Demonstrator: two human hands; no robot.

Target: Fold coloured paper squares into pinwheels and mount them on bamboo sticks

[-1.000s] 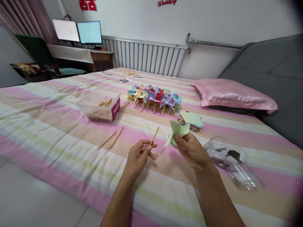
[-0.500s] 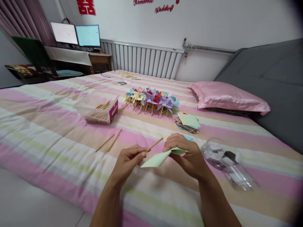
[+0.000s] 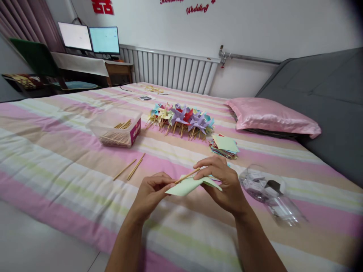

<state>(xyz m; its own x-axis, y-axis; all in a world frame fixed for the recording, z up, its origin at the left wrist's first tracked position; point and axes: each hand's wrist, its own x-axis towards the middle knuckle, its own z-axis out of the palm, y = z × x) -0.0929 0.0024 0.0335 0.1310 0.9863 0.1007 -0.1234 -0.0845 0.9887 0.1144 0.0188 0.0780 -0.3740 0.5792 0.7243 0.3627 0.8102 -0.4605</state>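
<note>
Between the thumb and fingers of my left hand [image 3: 154,190] is a thin wooden stick [image 3: 187,176], its far end pointing right. My right hand [image 3: 219,179] is closed on a pale green paper [image 3: 185,186] that is bent and partly folded. The stick's far end meets the fingers of my right hand, just above the paper. The paper's left corner lies close to my left thumb; whether they touch I cannot tell. Part of the paper is hidden behind the right fingers.
Loose sticks [image 3: 135,169] lie left of my hands, before a clear plastic box [image 3: 113,130] of sticks. Beyond stand several paper pinwheels [image 3: 181,117]. A stack of coloured paper [image 3: 225,145] and clear plastic containers [image 3: 283,209] lie to the right, with a pink pillow [image 3: 273,117] farther back.
My hands have come closer together. The stick's far end has moved right to the right fingers and over the paper, and the right fingers have shifted on the paper.
</note>
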